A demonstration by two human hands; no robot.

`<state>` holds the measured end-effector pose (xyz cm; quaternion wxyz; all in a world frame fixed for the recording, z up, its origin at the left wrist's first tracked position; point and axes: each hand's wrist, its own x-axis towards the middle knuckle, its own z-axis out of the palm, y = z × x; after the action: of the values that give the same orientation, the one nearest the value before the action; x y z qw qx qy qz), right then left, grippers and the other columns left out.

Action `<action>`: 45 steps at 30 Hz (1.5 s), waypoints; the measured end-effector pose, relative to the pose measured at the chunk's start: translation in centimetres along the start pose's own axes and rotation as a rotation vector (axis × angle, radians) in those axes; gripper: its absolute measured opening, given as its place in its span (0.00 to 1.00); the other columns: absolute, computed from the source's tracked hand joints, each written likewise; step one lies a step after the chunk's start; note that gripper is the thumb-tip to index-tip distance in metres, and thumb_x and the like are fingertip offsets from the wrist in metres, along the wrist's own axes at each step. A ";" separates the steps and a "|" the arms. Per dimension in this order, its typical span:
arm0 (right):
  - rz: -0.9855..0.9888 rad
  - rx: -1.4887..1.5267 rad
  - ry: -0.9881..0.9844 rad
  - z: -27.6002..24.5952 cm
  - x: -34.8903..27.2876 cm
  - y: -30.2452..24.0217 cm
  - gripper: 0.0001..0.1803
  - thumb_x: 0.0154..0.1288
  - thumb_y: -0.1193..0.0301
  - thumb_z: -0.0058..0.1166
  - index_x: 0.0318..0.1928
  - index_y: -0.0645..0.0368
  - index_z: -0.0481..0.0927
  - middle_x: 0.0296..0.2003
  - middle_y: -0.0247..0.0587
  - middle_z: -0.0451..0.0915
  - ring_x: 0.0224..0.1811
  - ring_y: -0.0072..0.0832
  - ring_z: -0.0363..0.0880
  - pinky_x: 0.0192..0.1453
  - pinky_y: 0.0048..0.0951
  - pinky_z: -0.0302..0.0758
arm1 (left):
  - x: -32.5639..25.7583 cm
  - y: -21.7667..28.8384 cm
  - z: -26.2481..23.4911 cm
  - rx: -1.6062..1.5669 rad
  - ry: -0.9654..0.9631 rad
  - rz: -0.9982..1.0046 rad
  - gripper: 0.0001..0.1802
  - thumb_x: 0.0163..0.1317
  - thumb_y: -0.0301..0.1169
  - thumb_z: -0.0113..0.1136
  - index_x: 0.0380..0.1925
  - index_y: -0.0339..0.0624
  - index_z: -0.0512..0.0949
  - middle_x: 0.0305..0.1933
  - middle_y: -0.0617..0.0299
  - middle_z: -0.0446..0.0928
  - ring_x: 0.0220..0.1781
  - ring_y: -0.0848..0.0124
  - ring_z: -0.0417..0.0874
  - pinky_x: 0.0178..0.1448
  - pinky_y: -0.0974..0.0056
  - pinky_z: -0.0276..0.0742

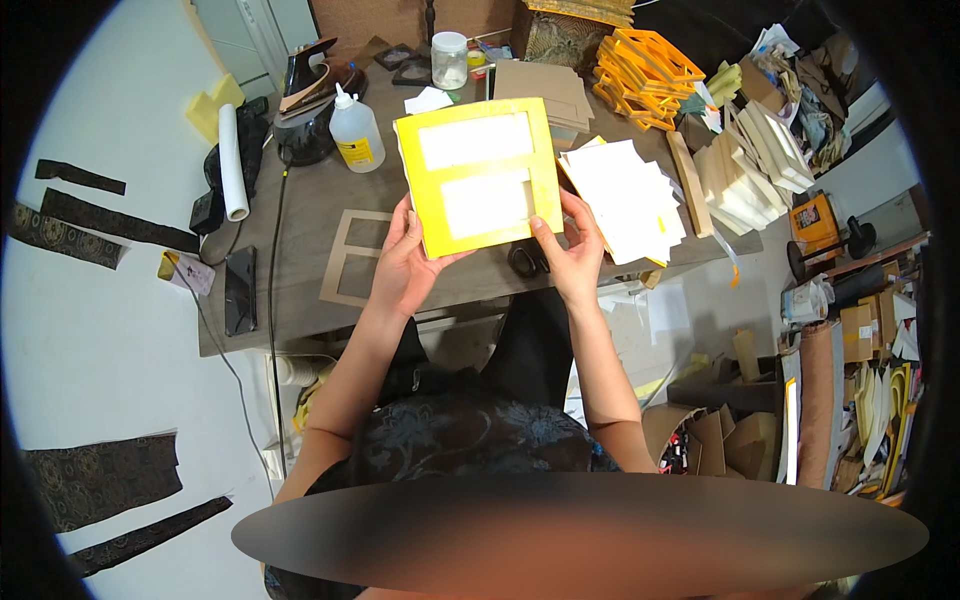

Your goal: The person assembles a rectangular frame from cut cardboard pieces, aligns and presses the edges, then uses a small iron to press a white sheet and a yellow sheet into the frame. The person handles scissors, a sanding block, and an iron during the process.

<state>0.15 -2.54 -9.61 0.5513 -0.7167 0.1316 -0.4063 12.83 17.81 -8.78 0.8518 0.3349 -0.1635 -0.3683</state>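
Yellow frame [480,170] is gripped by left hand [402,262] and right hand [574,255]; lidded jar [449,64], contents unclear, is set near far edge of surface [312,195]

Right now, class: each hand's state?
Left hand: holding the yellow frame near its lower-left corner.
Right hand: holding the same frame near its lower-right corner.

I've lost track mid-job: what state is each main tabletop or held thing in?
Yellow rectangular two-window frame: held up by left hand and right hand
Clear plastic nozzle bottle: upright
Clear cylindrical jar: upright
Tan two-window frame: lying flat
Orange rectangular frames: piled
White rectangular sheets: stacked unevenly
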 end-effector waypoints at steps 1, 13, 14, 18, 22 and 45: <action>0.005 0.016 0.006 0.1 -0.1 0.0 0.27 0.67 0.75 0.69 0.65 0.63 0.77 0.63 0.44 0.77 0.65 0.32 0.78 0.66 0.36 0.79 | -0.1 0.0 0.1 0.013 0.009 0.007 0.28 0.85 0.38 0.38 0.80 0.52 0.50 0.80 0.54 0.62 0.79 0.53 0.68 0.75 0.30 0.70; -0.185 0.429 0.180 -6.5 8.9 -6.4 0.24 0.73 0.80 0.61 0.66 0.66 0.69 0.46 0.47 0.86 0.43 0.30 0.86 0.52 0.32 0.83 | 0.1 1.0 0.3 0.096 0.039 0.024 0.28 0.85 0.39 0.38 0.79 0.45 0.53 0.78 0.51 0.64 0.77 0.51 0.71 0.74 0.31 0.73; -0.149 0.439 0.130 -8.1 11.2 -8.1 0.22 0.73 0.80 0.60 0.64 0.67 0.71 0.47 0.47 0.86 0.43 0.28 0.86 0.50 0.30 0.83 | 0.2 1.1 0.5 0.114 0.015 0.015 0.28 0.85 0.39 0.38 0.79 0.44 0.53 0.78 0.50 0.64 0.77 0.50 0.71 0.73 0.31 0.74; -0.113 -0.036 -0.443 -4.5 17.4 -12.9 0.16 0.73 0.68 0.65 0.56 0.62 0.84 0.42 0.36 0.89 0.41 0.19 0.86 0.47 0.21 0.82 | 0.3 0.7 0.9 0.130 -0.026 -0.079 0.27 0.85 0.39 0.41 0.78 0.44 0.56 0.75 0.51 0.69 0.74 0.51 0.74 0.70 0.33 0.77; -0.109 -0.266 -0.957 3.8 18.1 -10.2 0.17 0.71 0.59 0.67 0.48 0.62 0.85 0.29 0.33 0.86 0.28 0.17 0.83 0.36 0.22 0.79 | 0.4 -0.8 0.6 0.057 -0.116 -0.124 0.27 0.84 0.39 0.42 0.77 0.46 0.57 0.74 0.52 0.70 0.73 0.53 0.76 0.68 0.35 0.80; 0.053 -0.253 -0.224 -2.5 -2.6 -3.2 0.60 0.55 0.66 0.81 0.82 0.59 0.55 0.72 0.54 0.72 0.70 0.36 0.77 0.69 0.40 0.78 | -2.5 0.0 1.2 -0.100 0.045 -0.066 0.25 0.84 0.39 0.43 0.75 0.50 0.56 0.77 0.55 0.65 0.78 0.51 0.70 0.72 0.27 0.72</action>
<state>-4.09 -1.44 -7.73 0.4786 -0.8173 0.1385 -0.2895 10.51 19.14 -7.95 0.8583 0.3055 -0.1146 -0.3960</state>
